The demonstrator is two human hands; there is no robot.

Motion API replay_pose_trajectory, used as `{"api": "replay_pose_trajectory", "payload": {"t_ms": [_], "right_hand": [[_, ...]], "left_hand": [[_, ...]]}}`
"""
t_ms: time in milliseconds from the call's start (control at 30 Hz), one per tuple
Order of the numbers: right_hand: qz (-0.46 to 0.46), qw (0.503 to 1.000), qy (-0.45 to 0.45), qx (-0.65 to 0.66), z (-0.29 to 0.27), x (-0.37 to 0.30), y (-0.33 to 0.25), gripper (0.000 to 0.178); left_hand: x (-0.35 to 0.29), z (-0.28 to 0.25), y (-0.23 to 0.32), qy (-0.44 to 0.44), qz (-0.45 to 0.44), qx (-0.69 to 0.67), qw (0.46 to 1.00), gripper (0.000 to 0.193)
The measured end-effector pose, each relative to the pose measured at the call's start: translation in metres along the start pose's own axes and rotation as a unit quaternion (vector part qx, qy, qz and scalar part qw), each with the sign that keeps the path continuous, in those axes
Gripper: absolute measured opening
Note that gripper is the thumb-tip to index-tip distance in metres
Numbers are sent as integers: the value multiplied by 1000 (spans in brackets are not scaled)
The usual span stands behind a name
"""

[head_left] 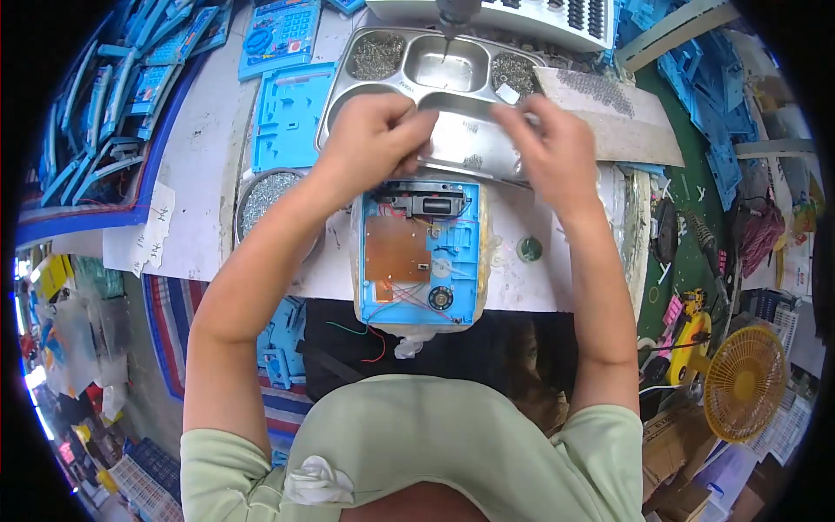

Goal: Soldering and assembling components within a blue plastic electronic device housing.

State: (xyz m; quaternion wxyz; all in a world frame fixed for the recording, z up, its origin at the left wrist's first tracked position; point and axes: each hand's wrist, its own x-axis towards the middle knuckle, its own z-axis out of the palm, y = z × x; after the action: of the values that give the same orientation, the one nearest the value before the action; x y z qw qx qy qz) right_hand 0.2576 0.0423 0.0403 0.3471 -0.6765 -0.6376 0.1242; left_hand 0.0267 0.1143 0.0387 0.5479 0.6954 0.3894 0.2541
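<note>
My left hand [372, 143] hovers over the near left part of the metal compartment tray [334, 117]. Its thumb and fingers are pressed together; anything in them is too small to make out. Over the tray's near right side is my right hand [557, 157], fingers curled and slightly blurred, its contents hidden. Small screws [376, 57] fill the far left compartment, and a few dark bits lie in the near one. Below my hands, an open blue plastic casing [467, 287] holds a brown circuit board [391, 248], red wires and a round black part [441, 298].
An electric screwdriver [457, 10] hangs over the tray's far compartment. A bowl of small metal parts [271, 196] stands left of the casing. Blue casings [87, 113] pile up at far left. A cardboard sheet [626, 117] with small dark parts lies right; a yellow fan [744, 383] stands lower right.
</note>
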Motion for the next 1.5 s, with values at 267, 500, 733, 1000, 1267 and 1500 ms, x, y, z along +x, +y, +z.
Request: {"api": "replay_pose_trajectory", "payload": {"t_ms": [267,500,733,1000,1267,1500], "right_hand": [[-21,947,-26,319,-24,-112,-56,15],[-155,964,-47,212,-16,-144,-66,25],[-161,950,-144,226,-23,-146,-65,26],[-73,890,-309,326,-40,-153,-46,33],[189,676,-181,689,-21,-198,7,51],[183,758,-146,609,-39,-197,2,43]], "left_hand": [[-121,31,13,-99,-85,-217,967,21],[-161,46,2,-99,-187,-334,918,16],[-161,38,4,-202,-209,-274,917,26],[-157,46,7,-271,-265,-400,834,34],[-92,56,-22,-117,291,334,889,13],[-92,64,-12,-186,271,433,839,8]]}}
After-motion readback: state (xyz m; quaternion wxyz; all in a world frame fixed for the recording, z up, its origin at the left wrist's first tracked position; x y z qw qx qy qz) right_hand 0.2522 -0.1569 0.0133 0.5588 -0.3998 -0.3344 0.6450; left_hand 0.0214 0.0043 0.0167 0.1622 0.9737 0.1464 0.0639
